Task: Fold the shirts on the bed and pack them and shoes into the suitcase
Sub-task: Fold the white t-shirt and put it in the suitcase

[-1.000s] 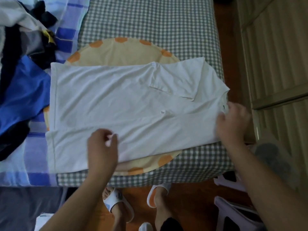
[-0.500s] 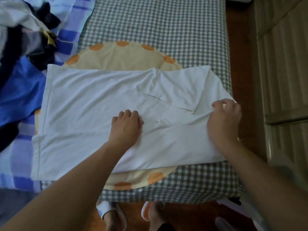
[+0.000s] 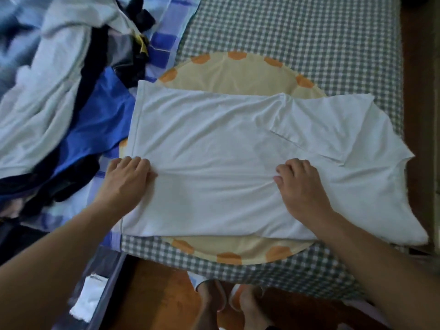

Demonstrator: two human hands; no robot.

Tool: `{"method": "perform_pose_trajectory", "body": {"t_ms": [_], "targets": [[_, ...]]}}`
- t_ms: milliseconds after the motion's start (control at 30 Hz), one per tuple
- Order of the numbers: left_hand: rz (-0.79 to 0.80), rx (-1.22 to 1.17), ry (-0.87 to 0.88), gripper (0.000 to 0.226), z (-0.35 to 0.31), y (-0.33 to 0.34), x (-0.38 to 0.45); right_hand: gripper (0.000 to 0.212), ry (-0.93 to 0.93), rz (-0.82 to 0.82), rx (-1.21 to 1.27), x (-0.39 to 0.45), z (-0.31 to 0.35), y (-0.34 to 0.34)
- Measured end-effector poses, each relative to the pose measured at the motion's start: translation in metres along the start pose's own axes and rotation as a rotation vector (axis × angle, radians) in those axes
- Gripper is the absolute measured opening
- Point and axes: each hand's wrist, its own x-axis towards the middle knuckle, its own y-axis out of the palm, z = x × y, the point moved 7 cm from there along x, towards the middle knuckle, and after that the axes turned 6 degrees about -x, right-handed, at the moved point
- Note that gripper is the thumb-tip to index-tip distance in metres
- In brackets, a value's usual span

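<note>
Both bare forearms are stretched forward from the lower corners of the view. The left hand [image 3: 127,181] is laid palm down, its knuckles raised and its fingers bent at the tips. The right hand [image 3: 301,186] is likewise held palm down, its fingers curled under and its thumb drawn inward. The two hands are kept well apart, at about the same height.
</note>
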Motion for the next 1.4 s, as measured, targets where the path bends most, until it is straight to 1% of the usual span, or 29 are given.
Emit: {"method": "perform_pose_trajectory", "body": {"t_ms": [67, 133, 167, 233, 267, 300, 367, 433, 500, 567, 600, 700, 733, 767, 833, 867, 900, 933, 967, 1000, 1100, 1167, 1233, 1333, 1400], "targets": [[-0.017, -0.008, -0.067, 0.022, 0.002, -0.001, 0.002, 0.029, 0.025, 0.026, -0.029, 0.002, -0.001, -0.003], [-0.015, 0.03, -0.148, 0.009, -0.002, -0.004, -0.001, 0.027, 0.044, 0.058, -0.025, 0.004, 0.002, -0.006], [-0.008, 0.028, -0.173, 0.017, -0.006, -0.007, 0.0, 0.022, 0.032, 0.074, -0.015, 0.006, 0.004, -0.008], [0.005, -0.042, -0.136, 0.036, -0.023, -0.014, 0.011, 0.009, -0.014, 0.126, -0.012, 0.014, -0.001, -0.017], [-0.001, -0.096, -0.1, 0.042, -0.034, -0.019, 0.02, 0.012, -0.016, 0.151, -0.02, 0.019, -0.01, -0.023], [-0.002, -0.145, -0.065, 0.046, -0.046, -0.023, 0.031, 0.022, 0.005, 0.172, -0.026, 0.026, -0.024, -0.03], [0.001, -0.212, -0.005, 0.051, -0.067, -0.029, 0.058, 0.042, 0.097, 0.195, -0.047, 0.044, -0.058, -0.046], [0.004, -0.236, 0.018, 0.057, -0.076, -0.03, 0.093, 0.055, 0.169, 0.229, -0.078, 0.071, -0.095, -0.054], [-0.007, -0.198, 0.027, 0.063, -0.071, -0.028, 0.135, 0.064, 0.206, 0.271, -0.107, 0.106, -0.132, -0.051], [-0.018, -0.162, 0.014, 0.066, -0.049, -0.024, 0.175, 0.069, 0.191, 0.316, -0.144, 0.139, -0.155, -0.038], [-0.01, -0.13, 0.026, 0.064, -0.041, -0.015, 0.197, 0.067, 0.174, 0.341, -0.145, 0.154, -0.168, -0.024], [-0.013, -0.019, 0.116, 0.041, -0.026, -0.005, 0.225, 0.051, 0.118, 0.388, -0.176, 0.174, -0.175, 0.001], [-0.005, 0.038, 0.137, 0.037, -0.025, -0.003, 0.229, 0.048, 0.099, 0.387, -0.211, 0.176, -0.175, 0.005], [0.025, 0.118, 0.143, 0.039, -0.026, -0.004, 0.233, 0.045, 0.078, 0.388, -0.245, 0.178, -0.174, 0.005], [0.139, 0.268, 0.096, 0.043, -0.026, -0.007, 0.24, 0.038, 0.068, 0.417, -0.253, 0.18, -0.177, 0.003], [0.188, 0.3, 0.067, 0.038, -0.024, -0.011, 0.243, 0.032, 0.083, 0.446, -0.228, 0.18, -0.181, 0.0], [0.199, 0.316, 0.052, 0.028, -0.023, -0.017, 0.243, 0.025, 0.1, 0.474, -0.201, 0.179, -0.184, -0.006], [0.187, 0.31, 0.041, 0.019, -0.021, -0.025, 0.241, 0.02, 0.104, 0.487, -0.181, 0.177, -0.185, -0.014], [0.162, 0.272, 0.02, 0.016, -0.018, -0.034, 0.235, 0.018, 0.102, 0.48, -0.167, 0.173, -0.184, -0.025], [0.134, 0.201, 0.0, 0.018, -0.016, -0.042, 0.226, 0.015, 0.099, 0.441, -0.143, 0.167, -0.181, -0.037], [-0.044, -0.049, 0.013, 0.018, -0.017, -0.07, 0.179, 0.011, 0.071, 0.207, -0.027, 0.129, -0.162, -0.088], [-0.102, -0.144, 0.008, 0.016, -0.014, -0.083, 0.13, 0.013, 0.039, 0.101, 0.013, 0.085, -0.147, -0.116], [-0.123, -0.214, -0.013, 0.02, -0.008, -0.087, 0.077, 0.007, 0.044, 0.068, 0.021, 0.032, -0.137, -0.128], [-0.177, -0.217, -0.001, 0.024, -0.002, -0.078, 0.01, 0.014, 0.116, 0.048, 0.018, -0.044, -0.124, -0.119], [-0.159, -0.193, 0.074, 0.024, -0.003, -0.053, -0.022, 0.02, 0.095, 0.073, -0.024, -0.075, -0.112, -0.097]]}}
